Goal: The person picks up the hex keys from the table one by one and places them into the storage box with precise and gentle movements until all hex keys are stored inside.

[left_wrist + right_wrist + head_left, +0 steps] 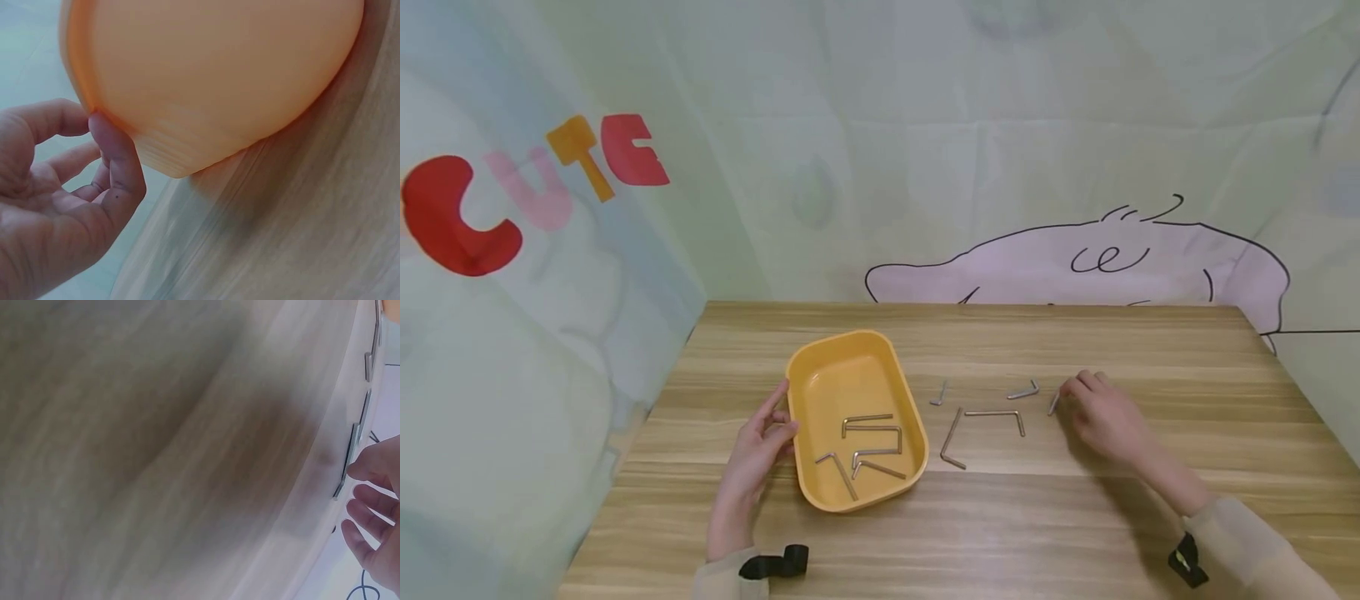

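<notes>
A yellow tray (pixel 842 371) stands on the wooden table with several L-shaped hex keys (pixel 872 429) inside. My left hand (pixel 755 458) holds the tray's left wall, thumb and fingertips at its rim, as the left wrist view also shows up close. To the right, my right hand (pixel 1105 417) reaches down beside a small hex key (pixel 1054 404), its fingers bent loosely. In the right wrist view the thumb (pixel 369 464) appears at a hex key (pixel 347 462) on the table; no clear grip shows.
Between tray and right hand lie more hex keys: a short one (pixel 940 393), another short one (pixel 1024 392), a long one (pixel 953 442) and a second long one (pixel 996 413). Behind the table (pixel 1037 533) hangs a printed cloth (pixel 880 167).
</notes>
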A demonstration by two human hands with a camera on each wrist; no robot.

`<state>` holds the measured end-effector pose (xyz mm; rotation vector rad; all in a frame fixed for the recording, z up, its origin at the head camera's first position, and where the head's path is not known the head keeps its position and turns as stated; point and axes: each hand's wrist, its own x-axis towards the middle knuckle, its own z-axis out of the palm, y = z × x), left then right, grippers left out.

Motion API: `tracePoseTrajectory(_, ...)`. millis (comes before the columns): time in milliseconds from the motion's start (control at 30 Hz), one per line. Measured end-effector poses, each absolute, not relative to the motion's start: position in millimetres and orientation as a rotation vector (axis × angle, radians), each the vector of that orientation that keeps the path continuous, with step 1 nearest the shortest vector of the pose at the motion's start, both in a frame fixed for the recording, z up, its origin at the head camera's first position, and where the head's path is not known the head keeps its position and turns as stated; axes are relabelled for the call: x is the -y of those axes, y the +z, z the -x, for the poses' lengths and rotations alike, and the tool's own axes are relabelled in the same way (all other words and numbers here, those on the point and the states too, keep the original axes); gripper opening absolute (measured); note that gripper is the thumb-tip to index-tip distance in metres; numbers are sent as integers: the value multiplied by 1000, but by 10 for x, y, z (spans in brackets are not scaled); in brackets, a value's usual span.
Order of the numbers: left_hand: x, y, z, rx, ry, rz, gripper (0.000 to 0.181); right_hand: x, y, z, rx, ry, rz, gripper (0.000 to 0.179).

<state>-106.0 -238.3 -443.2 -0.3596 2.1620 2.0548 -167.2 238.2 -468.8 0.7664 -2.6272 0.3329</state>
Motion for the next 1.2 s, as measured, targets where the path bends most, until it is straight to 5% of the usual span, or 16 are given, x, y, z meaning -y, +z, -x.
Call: tracePoseTrajectory(1200, 2396, -4454, 1071, -2178, 2050, 347, 66, -2356, -4608, 1955, 2896, 403, -579, 18)
